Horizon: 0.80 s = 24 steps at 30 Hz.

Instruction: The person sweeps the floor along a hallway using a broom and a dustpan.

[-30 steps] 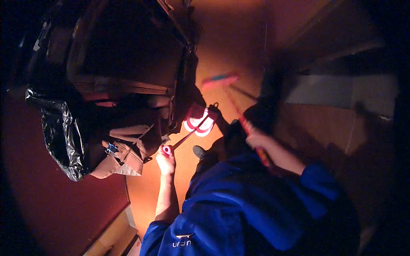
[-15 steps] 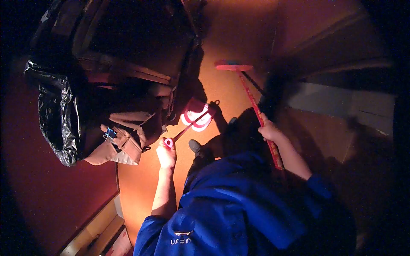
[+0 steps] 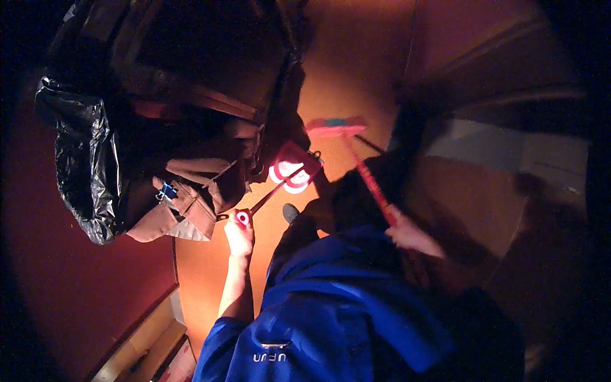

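Observation:
My left hand (image 3: 240, 237) is wrapped round the top end of a dark pole (image 3: 267, 198). At the pole's lower end, a red and white dustpan-like piece (image 3: 293, 170) lies brightly lit near the floor. My right hand (image 3: 406, 230) grips the red patterned handle (image 3: 369, 181) of a broom. The broom's pink and green head (image 3: 336, 127) is over the orange floor (image 3: 347, 63), beyond the dustpan-like piece and apart from it. Whether the head touches the floor, I cannot tell.
On the left stands a dark cart with a black plastic bag (image 3: 95, 172) and a brown cloth bag (image 3: 191, 207) with a blue clip (image 3: 167, 190). A red wall (image 3: 95, 293) runs at the lower left. A dark shoe (image 3: 290, 212) shows below the dustpan-like piece.
The broom head swung away and right, then came back toward me and left. My right hand has moved closer to my body. My left hand has shifted slightly, still round the pole.

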Motion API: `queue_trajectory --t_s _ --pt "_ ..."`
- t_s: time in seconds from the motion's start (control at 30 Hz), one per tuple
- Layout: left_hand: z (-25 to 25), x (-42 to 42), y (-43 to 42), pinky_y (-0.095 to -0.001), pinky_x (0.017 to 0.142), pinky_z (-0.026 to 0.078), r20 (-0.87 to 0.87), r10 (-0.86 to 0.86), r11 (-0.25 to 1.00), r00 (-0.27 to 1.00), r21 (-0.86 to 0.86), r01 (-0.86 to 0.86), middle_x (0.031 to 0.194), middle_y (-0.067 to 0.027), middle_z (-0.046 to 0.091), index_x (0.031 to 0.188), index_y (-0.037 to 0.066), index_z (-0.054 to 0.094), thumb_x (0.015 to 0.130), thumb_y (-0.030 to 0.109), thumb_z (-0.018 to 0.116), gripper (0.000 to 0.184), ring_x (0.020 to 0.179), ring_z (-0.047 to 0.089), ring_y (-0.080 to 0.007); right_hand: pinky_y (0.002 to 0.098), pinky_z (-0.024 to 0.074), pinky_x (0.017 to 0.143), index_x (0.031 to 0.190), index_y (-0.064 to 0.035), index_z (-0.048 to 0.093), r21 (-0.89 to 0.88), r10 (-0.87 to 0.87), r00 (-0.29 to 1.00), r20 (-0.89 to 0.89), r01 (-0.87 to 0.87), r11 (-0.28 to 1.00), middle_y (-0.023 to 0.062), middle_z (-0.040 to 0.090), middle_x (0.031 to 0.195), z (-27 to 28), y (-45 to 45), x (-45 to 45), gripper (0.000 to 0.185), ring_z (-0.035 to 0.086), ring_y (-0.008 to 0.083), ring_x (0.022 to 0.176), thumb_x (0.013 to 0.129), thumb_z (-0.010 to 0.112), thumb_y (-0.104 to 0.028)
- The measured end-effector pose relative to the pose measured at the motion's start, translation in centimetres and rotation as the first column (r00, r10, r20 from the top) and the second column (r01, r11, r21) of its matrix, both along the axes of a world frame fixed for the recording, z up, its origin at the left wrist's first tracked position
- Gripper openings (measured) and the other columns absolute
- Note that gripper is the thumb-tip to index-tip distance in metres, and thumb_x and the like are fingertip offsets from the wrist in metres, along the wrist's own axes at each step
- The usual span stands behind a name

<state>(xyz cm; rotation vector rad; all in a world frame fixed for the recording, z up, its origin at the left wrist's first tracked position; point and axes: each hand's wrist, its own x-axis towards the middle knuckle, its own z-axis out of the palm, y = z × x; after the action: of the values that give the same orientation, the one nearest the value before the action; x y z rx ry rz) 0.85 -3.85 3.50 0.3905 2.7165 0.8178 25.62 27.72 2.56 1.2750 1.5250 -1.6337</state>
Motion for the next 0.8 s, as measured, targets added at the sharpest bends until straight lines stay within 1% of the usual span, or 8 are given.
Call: queue_trajectory --t_s 0.13,0.2,0.27,0.47,0.6,0.67,0.7,0.8 --pt "0.5 -0.1 -1.8 -0.0322 0.054 0.044 0.011 -0.025 0.999 1.0 -0.031 0.025 0.064 -0.0185 0.056 0.076 0.0 0.055 0.079 0.012 0.057 0.012 0.059 0.058 -0.0297 0.0319 0.0427 0.04 0.136 -0.0204 0.014 0.146 -0.148 0.986 0.081 0.135 0.98 0.0098 0.051 0.072 -4.6 -0.1 -1.2 0.075 0.047 0.0185 0.047 0.072 0.048 -0.002" --pt "-0.9 -0.6 -3.0 -0.0341 0.055 0.045 -0.043 -0.069 0.995 0.997 -0.076 0.066 0.066 -0.0195 0.056 0.077 0.001 0.055 0.079 0.011 0.056 0.01 0.062 0.058 -0.0326 0.036 0.0459 0.05 0.135 -0.0146 0.018 0.163 0.087 0.989 0.123 -0.106 0.981 0.0133 0.056 0.079 -4.3 -4.1 -3.0 0.074 0.052 0.0237 0.054 0.067 0.046 -0.002" --pt "-1.5 -1.1 -3.4 -0.035 0.055 0.045 -0.087 -0.129 0.991 0.988 -0.058 0.124 0.067 -0.0185 0.056 0.075 0.001 0.054 0.078 0.01 0.056 0.009 0.063 0.057 -0.0332 0.0352 0.0466 0.058 0.132 -0.0091 0.027 0.098 0.208 0.977 0.041 -0.212 0.972 0.0142 0.058 0.089 -2.1 -10.3 -4.0 0.072 0.056 0.0258 0.069 0.064 0.051 -0.006" --pt "-3.4 -2.9 -6.7 -0.0326 0.062 0.047 -0.036 -0.272 0.96 0.962 -0.077 0.269 0.076 -0.0152 0.059 0.084 0.002 0.056 0.075 0.011 0.06 0.013 0.071 0.059 -0.0284 0.0351 0.0463 0.054 0.134 -0.0137 0.021 0.158 0.27 0.872 -0.409 -0.223 0.962 0.0119 0.055 0.087 -5.2 -23.3 2.1 0.073 0.054 0.0233 0.065 0.068 0.051 -0.005" --pt "-1.1 -2.9 -7.5 -0.0342 0.06 0.046 0.127 -0.253 0.966 0.959 -0.02 0.257 0.074 -0.0168 0.058 0.083 0.003 0.056 0.078 0.013 0.057 0.011 0.069 0.059 -0.0296 0.035 0.0461 0.051 0.136 -0.0167 0.017 0.522 0.35 0.795 -0.496 -0.05 0.852 0.0104 0.053 0.085 -4.5 -23.9 4.3 0.074 0.053 0.0217 0.062 0.071 0.051 -0.005" --pt "-1.4 -3.1 -8.5 -0.0343 0.059 0.046 0.069 -0.312 0.949 0.948 -0.021 0.314 0.073 -0.0166 0.058 0.081 0.003 0.056 0.078 0.013 0.057 0.011 0.069 0.059 -0.0299 0.0309 0.0437 0.045 0.136 -0.0183 0.014 0.342 -0.02 0.966 -0.256 0.11 0.933 0.007 0.051 0.075 -2.6 -22.1 3.1 0.074 0.049 0.0169 0.054 0.073 0.049 -0.004" --pt "-1.6 -3.1 -8.7 -0.0345 0.059 0.046 0.009 -0.355 0.934 0.935 -0.027 0.355 0.072 -0.0163 0.059 0.08 0.003 0.056 0.078 0.013 0.057 0.01 0.069 0.059 -0.0303 0.0286 0.0421 0.042 0.137 -0.0192 0.013 0.053 -0.324 0.943 0.076 0.321 0.946 0.0053 0.049 0.07 0.2 -20.3 2.1 0.073 0.046 0.0141 0.05 0.074 0.048 -0.003" --pt "-1.7 -3.0 -8.2 -0.0365 0.058 0.046 0.003 -0.401 0.915 0.916 -0.041 0.4 0.071 -0.0166 0.059 0.081 0.003 0.056 0.077 0.013 0.057 0.011 0.067 0.059 -0.0309 0.0275 0.0385 0.036 0.132 -0.0204 0.02 0.098 -0.447 0.893 0.042 0.442 0.892 0.0038 0.047 0.068 -3.9 -18.2 3.7 0.068 0.041 0.0119 0.045 0.074 0.049 -0.004"
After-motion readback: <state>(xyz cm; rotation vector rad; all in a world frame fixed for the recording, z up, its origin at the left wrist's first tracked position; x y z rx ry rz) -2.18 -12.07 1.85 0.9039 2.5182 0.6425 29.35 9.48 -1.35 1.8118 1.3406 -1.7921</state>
